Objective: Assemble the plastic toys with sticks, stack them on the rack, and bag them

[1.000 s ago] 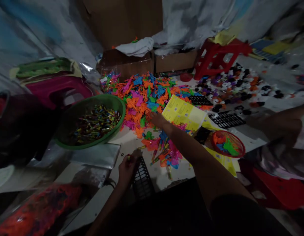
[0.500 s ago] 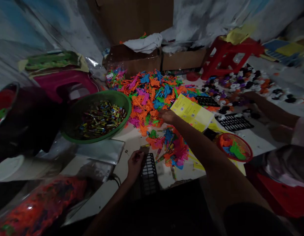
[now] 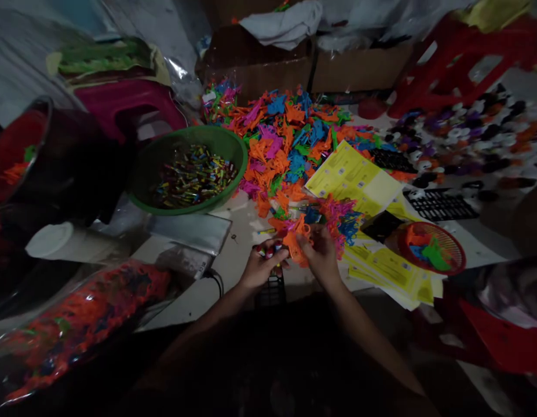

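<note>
My left hand (image 3: 260,267) is closed on several small printed tubes (image 3: 269,250), whose dark red ends stick out past the fingers. Close beside it, my right hand (image 3: 324,258) grips an orange plastic piece (image 3: 295,240) between thumb and fingers. The piece has a flat cut-out shape; I cannot tell exactly what it represents. Under the left hand lies a black slotted tray (image 3: 270,292), partly hidden by the hand and by dark clothing. Just beyond the hands is a small heap of pink and blue plastic pieces (image 3: 344,220) mixed with tubes.
A green basin (image 3: 242,168) of small tubes stands left. Behind is a large pile of colourful plastic pieces (image 3: 289,136). Yellow printed sheets (image 3: 355,174) and a red basket (image 3: 457,269) lie right. A bagged bundle (image 3: 90,318) sits at lower left, a red stool (image 3: 450,75) far right.
My right hand has come back from the big pile with an orange piece. My left hand has risen off the black tray and now holds tubes. The view has shifted.
</note>
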Available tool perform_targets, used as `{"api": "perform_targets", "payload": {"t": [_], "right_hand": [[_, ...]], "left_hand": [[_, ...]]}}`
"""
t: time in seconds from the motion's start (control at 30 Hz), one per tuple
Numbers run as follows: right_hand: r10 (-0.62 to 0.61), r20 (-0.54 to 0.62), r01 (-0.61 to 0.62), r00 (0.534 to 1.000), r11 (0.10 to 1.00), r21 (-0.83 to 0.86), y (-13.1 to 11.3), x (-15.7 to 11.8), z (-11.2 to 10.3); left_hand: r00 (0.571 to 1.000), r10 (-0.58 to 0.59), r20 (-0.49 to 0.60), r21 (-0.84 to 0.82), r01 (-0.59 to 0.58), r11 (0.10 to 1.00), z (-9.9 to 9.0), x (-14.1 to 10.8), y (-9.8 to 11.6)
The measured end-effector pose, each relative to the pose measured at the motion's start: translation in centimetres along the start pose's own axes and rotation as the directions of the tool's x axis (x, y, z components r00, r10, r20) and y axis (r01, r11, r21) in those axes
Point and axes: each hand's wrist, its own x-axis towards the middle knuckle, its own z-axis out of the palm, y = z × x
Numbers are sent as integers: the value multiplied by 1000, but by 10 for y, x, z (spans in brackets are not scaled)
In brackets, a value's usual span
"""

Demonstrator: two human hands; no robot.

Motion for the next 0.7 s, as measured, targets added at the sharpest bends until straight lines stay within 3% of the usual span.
{"api": "perform_targets", "payload": {"t": [0.13,0.27,0.37,0.5,0.7], "right_hand": [[57,87,-58,995,998,4,-1,-20,-4],[26,58,-23,998,999,-40,-7,-24,-13],[46,101,-41,994,998,-52,-6,-29,-11],[51,40,-50,998,998,-47,3,-32,-5],[68,127,-67,990,998,-8,11,-32,-11]], "left_hand": [[1000,2,25,80,-4,997,2,-8,-7],[1000,18,0,141,-18,990,0,-13,-7],[996,80,-28,215,-72,974,2,-16,-4],[985,150,-90,283,-119,952,4,-19,-6],[992,117,-45,282,-100,954,3,-19,-9]]}}
